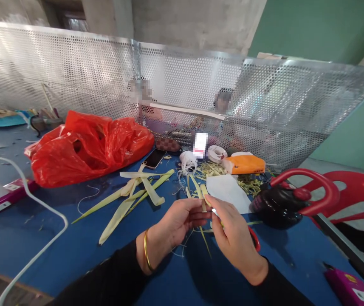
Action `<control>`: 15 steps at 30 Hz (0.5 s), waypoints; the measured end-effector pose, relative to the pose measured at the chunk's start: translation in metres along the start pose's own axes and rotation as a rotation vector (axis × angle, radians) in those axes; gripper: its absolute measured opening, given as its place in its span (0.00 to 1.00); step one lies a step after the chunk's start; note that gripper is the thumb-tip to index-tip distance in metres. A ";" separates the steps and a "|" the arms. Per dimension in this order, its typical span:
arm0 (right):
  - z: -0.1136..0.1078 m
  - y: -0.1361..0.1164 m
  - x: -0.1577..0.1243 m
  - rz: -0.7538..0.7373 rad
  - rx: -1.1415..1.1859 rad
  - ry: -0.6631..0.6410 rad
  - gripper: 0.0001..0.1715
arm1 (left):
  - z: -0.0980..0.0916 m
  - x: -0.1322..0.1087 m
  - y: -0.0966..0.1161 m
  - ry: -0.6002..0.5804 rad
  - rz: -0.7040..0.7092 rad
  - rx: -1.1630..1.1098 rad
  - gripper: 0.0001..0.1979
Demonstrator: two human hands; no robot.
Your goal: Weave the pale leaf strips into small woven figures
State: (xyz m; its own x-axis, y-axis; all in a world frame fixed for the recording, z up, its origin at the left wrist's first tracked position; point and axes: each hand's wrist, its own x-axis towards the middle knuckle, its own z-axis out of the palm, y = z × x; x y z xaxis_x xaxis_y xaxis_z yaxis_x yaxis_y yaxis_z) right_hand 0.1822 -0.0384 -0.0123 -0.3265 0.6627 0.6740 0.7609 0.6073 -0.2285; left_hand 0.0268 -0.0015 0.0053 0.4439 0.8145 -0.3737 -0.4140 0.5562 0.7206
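Observation:
My left hand (177, 223) is closed around a thin pale green leaf strip (202, 196), which stands up between both hands. My right hand (232, 231) pinches the same strip from the right, with a small metal blade showing at its fingertips and something red (255, 239) under the palm. A gold bangle sits on my left wrist. Both hands hover above the blue table (83, 238). Several more leaf strips (131, 197) lie loose to the left.
A red plastic bag (86, 146) lies at the left, a phone (154, 158) beside it. White paper (228, 191), an orange packet (244, 164), tape rolls (216, 153) and a dark kettle with a red handle (283, 204) sit right. A white cable (41, 204) crosses left. A perforated metal screen (184, 80) stands behind.

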 end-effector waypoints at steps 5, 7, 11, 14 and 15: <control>0.001 -0.001 -0.001 0.054 0.017 0.087 0.19 | -0.001 0.001 -0.003 -0.007 0.003 -0.012 0.05; 0.001 -0.001 -0.001 0.104 0.064 0.123 0.18 | -0.001 0.001 -0.003 0.012 0.014 0.008 0.05; 0.001 -0.001 0.000 0.350 0.213 0.204 0.16 | -0.001 0.000 -0.003 0.082 0.033 0.075 0.07; 0.001 -0.002 0.003 0.620 0.446 0.207 0.11 | 0.000 -0.001 -0.005 0.077 0.038 0.098 0.07; 0.001 -0.002 0.004 0.687 0.528 0.190 0.10 | 0.001 0.000 -0.005 0.076 0.041 0.104 0.06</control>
State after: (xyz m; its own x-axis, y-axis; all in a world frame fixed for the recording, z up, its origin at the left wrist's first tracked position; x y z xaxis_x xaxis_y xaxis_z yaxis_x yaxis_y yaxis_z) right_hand 0.1783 -0.0369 -0.0103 0.2423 0.8997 0.3630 0.3815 0.2557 -0.8883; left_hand 0.0294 -0.0050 0.0019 0.3650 0.8485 -0.3832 -0.3440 0.5054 0.7914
